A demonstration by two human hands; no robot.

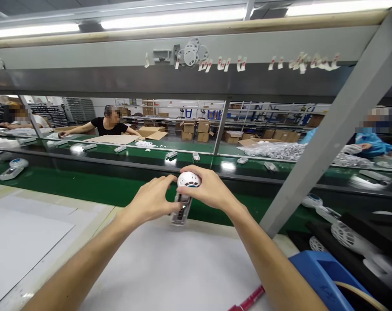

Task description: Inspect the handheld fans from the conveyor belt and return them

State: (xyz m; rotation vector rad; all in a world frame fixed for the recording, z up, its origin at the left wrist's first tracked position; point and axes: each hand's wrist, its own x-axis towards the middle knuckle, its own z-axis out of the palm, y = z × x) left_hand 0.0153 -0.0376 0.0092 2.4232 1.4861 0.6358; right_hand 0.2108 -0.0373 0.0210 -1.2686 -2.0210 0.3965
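White workbench (pixel 170 268); green conveyor belt (pixel 86 190) just beyond. Handheld device (pixel 182 211) held over far bench edge. Right hand (pixel 204 188) cups its round white head (pixel 188 179); left hand (pixel 149 201) curled, pinching upper grey body (pixel 183 199).

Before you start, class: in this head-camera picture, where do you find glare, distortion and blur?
Head view: the fluorescent tubes leave bright glare patches on the glossy green conveyor; the wide lens bends the grey steel upright and stretches the forearms; the black strips at lower right are blurred; the white domed device stays fairly sharp.
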